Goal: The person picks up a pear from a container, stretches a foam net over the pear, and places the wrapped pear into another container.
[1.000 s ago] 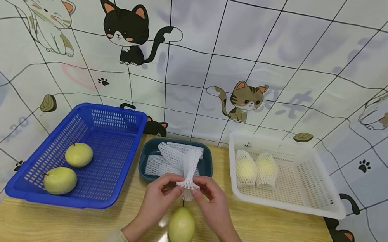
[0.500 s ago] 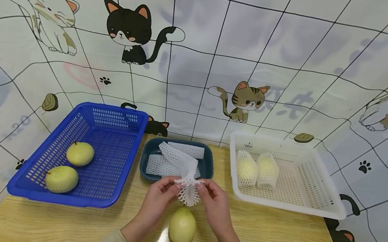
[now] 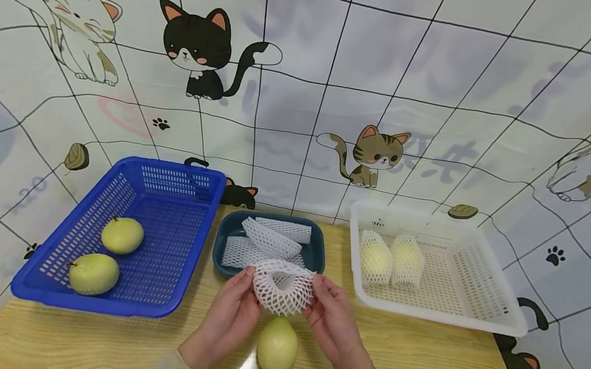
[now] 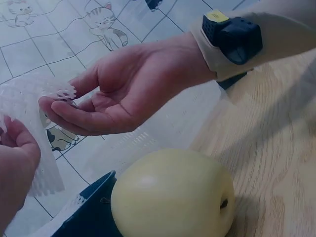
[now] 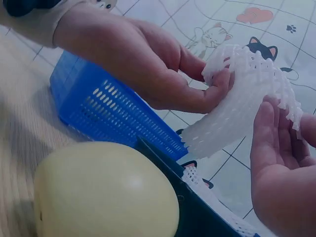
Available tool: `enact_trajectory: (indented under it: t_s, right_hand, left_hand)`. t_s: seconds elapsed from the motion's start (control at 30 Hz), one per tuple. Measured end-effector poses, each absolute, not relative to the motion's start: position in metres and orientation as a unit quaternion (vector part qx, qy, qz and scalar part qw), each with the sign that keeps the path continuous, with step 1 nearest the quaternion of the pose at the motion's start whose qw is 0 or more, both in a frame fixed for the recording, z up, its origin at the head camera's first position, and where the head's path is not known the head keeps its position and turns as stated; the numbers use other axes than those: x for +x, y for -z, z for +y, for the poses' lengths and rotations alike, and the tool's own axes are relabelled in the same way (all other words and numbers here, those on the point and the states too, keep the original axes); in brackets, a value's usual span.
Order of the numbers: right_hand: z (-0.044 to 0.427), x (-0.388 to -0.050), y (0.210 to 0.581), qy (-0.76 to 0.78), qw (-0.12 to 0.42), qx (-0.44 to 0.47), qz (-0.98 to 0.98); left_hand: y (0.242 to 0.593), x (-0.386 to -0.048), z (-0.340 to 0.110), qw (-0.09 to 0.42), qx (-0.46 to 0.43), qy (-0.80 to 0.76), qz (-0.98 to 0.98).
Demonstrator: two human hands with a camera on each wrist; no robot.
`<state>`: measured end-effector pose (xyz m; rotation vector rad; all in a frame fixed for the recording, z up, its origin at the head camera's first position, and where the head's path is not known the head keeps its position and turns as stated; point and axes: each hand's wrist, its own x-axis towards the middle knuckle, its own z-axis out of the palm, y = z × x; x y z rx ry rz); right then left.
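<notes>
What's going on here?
A person's left grip and right grip are holding a white mesh sleeve stretched open. A bare pear sits on the table in front of the person, not yet sleeved. Two more bare pears lie in the blue basket, two sleeved pears in the white basket. Other sleeves lie in the teal tray.

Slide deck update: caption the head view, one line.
Left hand and right hand hold a foam net open near a bare pear, blue basket at left, white basket at right.
</notes>
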<state>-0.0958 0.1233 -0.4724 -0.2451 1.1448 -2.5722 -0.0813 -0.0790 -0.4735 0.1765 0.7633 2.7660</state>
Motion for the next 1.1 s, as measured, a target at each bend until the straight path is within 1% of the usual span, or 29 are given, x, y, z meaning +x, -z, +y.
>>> enact_trajectory:
  t_s: [0.3, 0.4, 0.5, 0.6, 0.7, 0.77, 0.87, 1.0, 1.1]
  right_hand:
    - [0.127, -0.097, 0.474, 0.921, 0.228, -0.145, 0.282]
    - [0.128, -0.098, 0.473, 0.919, 0.242, -0.143, 0.275]
    - [0.129, -0.098, 0.472, 0.914, 0.24, -0.137, 0.296]
    - [0.131, -0.098, 0.47, 0.898, 0.227, -0.156, 0.342]
    - [0.135, -0.1, 0.467, 0.865, 0.205, -0.2, 0.411]
    - [0.137, -0.101, 0.465, 0.837, 0.184, -0.234, 0.46]
    - [0.14, -0.104, 0.463, 0.795, 0.135, -0.273, 0.524]
    - [0.144, -0.108, 0.461, 0.728, 0.063, -0.309, 0.608]
    - [0.146, -0.11, 0.46, 0.683, 0.035, -0.326, 0.653]
  left_hand:
    - [0.471, -0.079, -0.084, 0.201, 0.015, -0.938, 0.281]
    - [0.47, -0.081, -0.083, 0.209, -0.01, -0.931, 0.301]
    - [0.47, -0.084, -0.082, 0.203, -0.014, -0.921, 0.332]
    - [0.471, -0.086, -0.085, 0.185, 0.022, -0.91, 0.371]
    - [0.472, -0.09, -0.089, 0.159, 0.101, -0.893, 0.409]
    - [0.471, -0.092, -0.093, 0.137, 0.161, -0.876, 0.434]
    - [0.471, -0.095, -0.099, 0.103, 0.23, -0.842, 0.478]
    - [0.47, -0.098, -0.104, 0.062, 0.271, -0.79, 0.547]
    - [0.469, -0.099, -0.106, 0.04, 0.286, -0.754, 0.59]
